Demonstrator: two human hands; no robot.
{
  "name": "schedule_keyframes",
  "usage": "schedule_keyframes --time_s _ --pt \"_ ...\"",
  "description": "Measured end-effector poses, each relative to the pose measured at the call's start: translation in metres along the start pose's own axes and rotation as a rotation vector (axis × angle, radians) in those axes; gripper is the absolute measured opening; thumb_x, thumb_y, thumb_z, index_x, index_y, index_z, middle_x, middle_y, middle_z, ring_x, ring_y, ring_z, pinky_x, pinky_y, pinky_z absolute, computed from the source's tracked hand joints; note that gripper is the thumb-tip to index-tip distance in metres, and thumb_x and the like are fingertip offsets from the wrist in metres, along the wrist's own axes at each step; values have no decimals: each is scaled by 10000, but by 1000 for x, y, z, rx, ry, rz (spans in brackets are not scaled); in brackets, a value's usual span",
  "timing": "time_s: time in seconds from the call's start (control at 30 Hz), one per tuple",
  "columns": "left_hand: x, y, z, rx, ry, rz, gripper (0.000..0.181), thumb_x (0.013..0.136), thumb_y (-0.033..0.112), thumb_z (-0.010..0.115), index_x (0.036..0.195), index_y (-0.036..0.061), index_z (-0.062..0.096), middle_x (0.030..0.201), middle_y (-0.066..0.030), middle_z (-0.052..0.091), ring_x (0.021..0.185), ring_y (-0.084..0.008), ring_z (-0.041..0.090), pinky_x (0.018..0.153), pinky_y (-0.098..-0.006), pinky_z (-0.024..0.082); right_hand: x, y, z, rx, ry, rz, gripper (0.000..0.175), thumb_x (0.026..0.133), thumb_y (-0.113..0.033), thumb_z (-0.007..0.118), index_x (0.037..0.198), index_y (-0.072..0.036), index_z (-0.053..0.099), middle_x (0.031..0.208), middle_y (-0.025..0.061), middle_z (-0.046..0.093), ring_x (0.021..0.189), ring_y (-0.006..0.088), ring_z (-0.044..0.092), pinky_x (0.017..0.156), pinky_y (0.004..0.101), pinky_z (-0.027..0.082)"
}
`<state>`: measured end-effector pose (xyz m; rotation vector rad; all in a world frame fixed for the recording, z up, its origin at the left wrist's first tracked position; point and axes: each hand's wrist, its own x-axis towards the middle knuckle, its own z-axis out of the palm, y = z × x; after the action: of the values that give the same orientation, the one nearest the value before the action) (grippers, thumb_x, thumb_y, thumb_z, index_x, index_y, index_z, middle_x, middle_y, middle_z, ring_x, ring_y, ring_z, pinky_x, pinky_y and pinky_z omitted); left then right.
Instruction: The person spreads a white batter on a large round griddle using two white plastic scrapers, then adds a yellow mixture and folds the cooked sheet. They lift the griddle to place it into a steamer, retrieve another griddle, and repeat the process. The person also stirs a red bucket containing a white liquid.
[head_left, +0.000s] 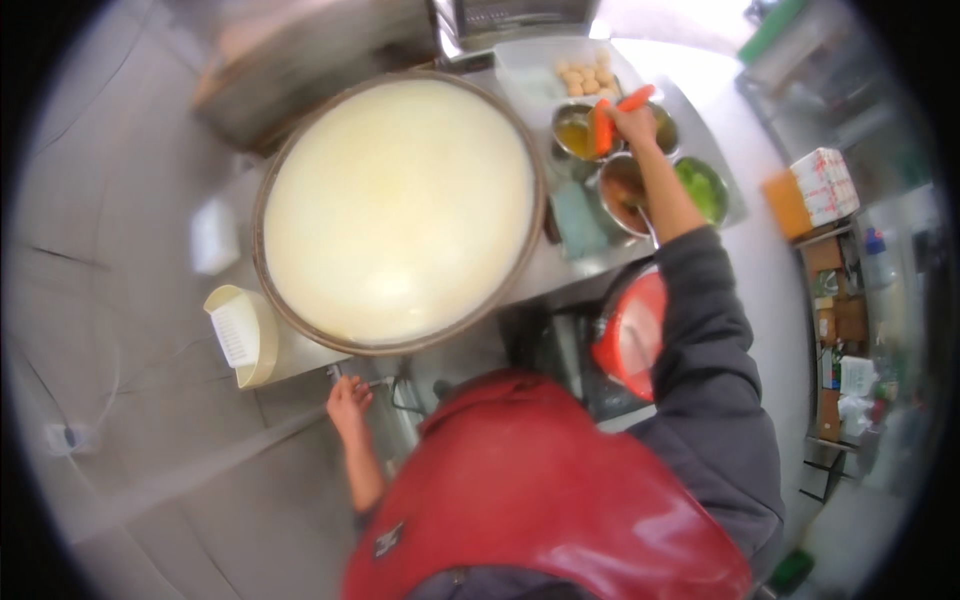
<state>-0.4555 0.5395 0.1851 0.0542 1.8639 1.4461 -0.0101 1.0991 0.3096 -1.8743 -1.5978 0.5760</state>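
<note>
My right hand (636, 126) is closed around an orange tool (603, 129), its exact kind blurred, above the metal bowls at the back right. Beneath the tool is a bowl of yellow liquid (573, 139). Close to my right forearm stands a bowl of reddish-brown sauce (619, 196) with a metal utensil in it. My left hand (350, 405) hangs by the front edge of the counter, fingers loosely curled and nothing visible in them. Just above it is a small metal fitting (334, 371); contact is unclear. A pale, smooth layer like batter (397, 202) covers a large round griddle (541, 202).
Eggs (589, 77) sit in a clear plastic tray (525, 75). A bowl of leafy greens (701, 187) stands at the right, a folded cloth (579, 221) beside the griddle. Below the counter is a red bucket (616, 337). A cream container (268, 341) sits at the counter's left corner.
</note>
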Motion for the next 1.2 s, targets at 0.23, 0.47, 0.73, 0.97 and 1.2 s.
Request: schedule_keyframes --time_s 0.23,0.47,0.73,0.97,1.2 --pt "8 30 54 -100 -11 -75 458 937 324 590 1240 9 454 1029 -121 568 819 -257 623 607 -355 548 0 85 -93 -220 261 -339 466 815 -507 584 895 -72 731 790 105 708 761 272 672 758 384 510" --pt "39 15 64 -38 -33 60 491 922 185 603 1325 23 373 1121 -150 558 872 -259 607 629 -374 553 -274 293 -193 -888 -393 171 473 935 -478 462 987 -68 693 895 188 687 738 331 661 624 470 512" --pt "-10 22 80 -141 -176 101 586 860 18 595 1368 17 303 1166 -176 553 931 -291 617 693 -436 580 -491 384 -62 1132 -255 1091 138 916 -211 602 931 -81 556 639 22 557 502 144 563 399 265 467" --pt "-129 -36 73 -254 -99 80 562 902 61 591 1360 36 267 1128 -167 557 896 -302 630 703 -444 598 -429 437 -97 -359 -385 -212 162 873 -151 548 998 -68 609 746 125 635 611 276 609 538 404 504" --pt "-124 -100 26 -185 -126 -23 488 954 183 532 1350 4 310 1181 -222 529 1019 -388 605 879 -480 542 -385 439 -186 -1102 -1079 -601 152 812 -135 554 776 -54 677 732 167 678 608 317 642 535 438 514"
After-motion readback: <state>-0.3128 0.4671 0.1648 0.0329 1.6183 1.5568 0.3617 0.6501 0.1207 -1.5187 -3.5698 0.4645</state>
